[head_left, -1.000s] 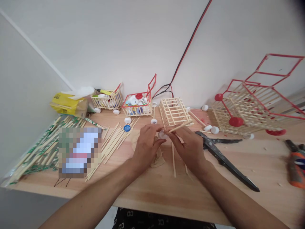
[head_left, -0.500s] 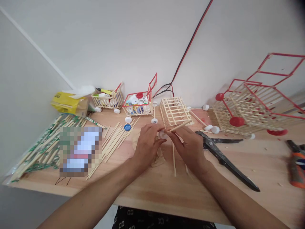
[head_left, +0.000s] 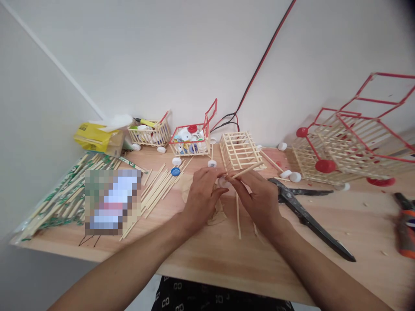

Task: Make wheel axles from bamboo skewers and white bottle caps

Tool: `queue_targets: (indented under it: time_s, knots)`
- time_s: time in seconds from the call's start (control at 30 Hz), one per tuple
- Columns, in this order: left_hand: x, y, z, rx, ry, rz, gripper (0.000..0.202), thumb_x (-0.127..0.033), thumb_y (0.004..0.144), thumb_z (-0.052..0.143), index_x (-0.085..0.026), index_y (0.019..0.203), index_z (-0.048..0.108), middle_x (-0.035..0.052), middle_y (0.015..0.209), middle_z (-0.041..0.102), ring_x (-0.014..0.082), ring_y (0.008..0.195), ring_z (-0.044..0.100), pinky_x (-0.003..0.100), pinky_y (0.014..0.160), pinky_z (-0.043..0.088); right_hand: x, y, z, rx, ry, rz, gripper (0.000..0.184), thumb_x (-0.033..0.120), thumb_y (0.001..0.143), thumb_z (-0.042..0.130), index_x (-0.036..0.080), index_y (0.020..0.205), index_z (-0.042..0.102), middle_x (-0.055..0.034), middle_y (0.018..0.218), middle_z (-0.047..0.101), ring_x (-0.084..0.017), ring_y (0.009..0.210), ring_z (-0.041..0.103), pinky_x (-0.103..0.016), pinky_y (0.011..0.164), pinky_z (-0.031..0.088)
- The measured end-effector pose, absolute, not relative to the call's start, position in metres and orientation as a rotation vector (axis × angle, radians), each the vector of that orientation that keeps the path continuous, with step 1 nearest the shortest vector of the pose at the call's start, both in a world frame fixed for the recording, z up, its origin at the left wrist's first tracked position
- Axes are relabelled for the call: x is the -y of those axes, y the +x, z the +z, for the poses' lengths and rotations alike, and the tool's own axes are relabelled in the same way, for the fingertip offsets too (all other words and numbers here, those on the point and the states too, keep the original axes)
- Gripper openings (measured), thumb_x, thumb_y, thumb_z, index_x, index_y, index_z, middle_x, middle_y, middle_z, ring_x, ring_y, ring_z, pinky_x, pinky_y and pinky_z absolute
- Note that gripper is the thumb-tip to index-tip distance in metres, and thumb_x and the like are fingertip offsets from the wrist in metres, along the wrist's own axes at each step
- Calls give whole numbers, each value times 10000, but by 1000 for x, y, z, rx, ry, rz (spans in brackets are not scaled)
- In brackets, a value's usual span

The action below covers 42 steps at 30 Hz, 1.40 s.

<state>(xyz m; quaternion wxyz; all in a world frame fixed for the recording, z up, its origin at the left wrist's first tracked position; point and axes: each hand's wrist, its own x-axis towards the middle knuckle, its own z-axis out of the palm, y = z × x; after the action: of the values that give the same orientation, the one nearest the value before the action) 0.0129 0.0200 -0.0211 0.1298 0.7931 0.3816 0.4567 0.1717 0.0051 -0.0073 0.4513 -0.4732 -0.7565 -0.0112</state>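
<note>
Low over the middle of the wooden table, my two hands meet. My left hand (head_left: 201,194) is closed on a whitish bottle cap (head_left: 223,182), pinched at its rim. A thin wooden stick (head_left: 247,170) is in the closed fingers of my right hand (head_left: 259,196), with its near end by the cap; whether it touches the cap I cannot tell. Just behind the hands stands a small basket made of wooden sticks (head_left: 242,149). Another stick (head_left: 239,218) lies on the table between my wrists. Crumpled tan material (head_left: 218,216) is partly hidden beneath my left hand.
Small stick carts (head_left: 190,144) with cap wheels line the wall, one filled with caps. Larger red-trimmed carts (head_left: 343,138) stand at right. A black hinged tool (head_left: 311,222) lies by my right arm. Loose sticks (head_left: 158,190), wrapped chopsticks (head_left: 58,203) and a blurred-out phone (head_left: 113,201) are left.
The whole view has shifted slightly, so things appear a little further right. My hands keep nearly the same hold on the cap and the stick.
</note>
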Motion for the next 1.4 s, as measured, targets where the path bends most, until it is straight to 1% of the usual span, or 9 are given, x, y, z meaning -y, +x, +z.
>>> queue_targets:
  time_s: [0.1, 0.57, 0.93, 1.1, 1.23, 1.4]
  knots:
    - [-20, 13, -21, -1110, 2303, 1319, 302, -288, 845, 624, -193, 1122, 550, 56, 1082, 633, 209, 1058, 541, 341, 934, 423, -5, 171, -7, 1867, -1165, -35, 168, 241, 895, 563, 211, 732, 588, -5, 743, 659, -138, 692, 609, -242, 631, 437]
    - [-19, 13, -21, -1127, 2284, 1331, 279, -295, 854, 614, -210, 1108, 535, 49, 1050, 624, 209, 1025, 563, 353, 892, 450, -4, 171, -5, 1874, -1171, -25, 167, 243, 903, 548, 209, 746, 596, -7, 745, 658, -140, 699, 607, -244, 640, 434]
    - [-20, 13, -22, -1121, 2292, 1331, 294, -289, 845, 627, -200, 1111, 537, 51, 1047, 629, 206, 1024, 559, 357, 896, 448, -5, 172, -5, 1874, -1175, -3, 201, 263, 911, 527, 207, 733, 601, -21, 753, 662, -151, 701, 604, -256, 641, 436]
    - [-20, 14, -22, -1130, 2293, 1324, 280, -304, 856, 610, -209, 1109, 536, 53, 1047, 628, 212, 1020, 564, 363, 891, 451, -5, 171, -5, 1874, -1185, 6, 185, 260, 912, 525, 212, 753, 606, -20, 752, 659, -154, 706, 603, -264, 648, 440]
    - [-20, 13, -21, -1138, 2301, 1321, 272, -299, 862, 602, -201, 1108, 540, 55, 1048, 630, 211, 1027, 560, 358, 895, 448, -5, 172, -5, 1874, -1182, 6, 195, 257, 912, 528, 211, 734, 592, -13, 733, 648, -148, 691, 597, -257, 641, 438]
    - [-20, 13, -21, -1141, 2294, 1321, 285, -314, 855, 612, -200, 1108, 545, 53, 1052, 631, 209, 1025, 559, 356, 897, 447, -5, 171, -5, 1870, -1175, 9, 185, 245, 907, 537, 208, 732, 582, -14, 760, 654, -148, 718, 602, -254, 658, 435]
